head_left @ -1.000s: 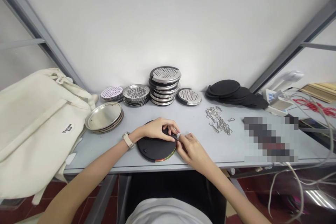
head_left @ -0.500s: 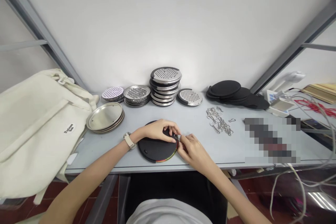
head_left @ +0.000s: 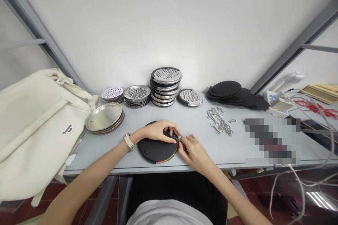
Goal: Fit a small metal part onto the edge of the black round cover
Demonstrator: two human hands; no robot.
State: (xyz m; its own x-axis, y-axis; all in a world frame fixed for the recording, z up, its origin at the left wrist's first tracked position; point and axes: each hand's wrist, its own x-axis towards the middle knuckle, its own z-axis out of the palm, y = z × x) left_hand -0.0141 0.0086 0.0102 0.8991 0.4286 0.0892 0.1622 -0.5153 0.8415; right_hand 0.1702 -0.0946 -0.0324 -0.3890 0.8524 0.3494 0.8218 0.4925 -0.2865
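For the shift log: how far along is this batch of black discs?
Done, it seems: the stack of steel graters and the single grater beside it show black backing. In hand: the left hand steadies a black disc while the right hand works a small metal clip at its edge. Left, it seems: the pile of loose black discs and the heap of metal clips.

Head-worn view, forward and down onto the bench (head_left: 211,154) (wide, left hand (head_left: 158,132) and right hand (head_left: 194,153) near centre)

Steel graters (head_left: 166,76), cream canvas bag (head_left: 39,126)
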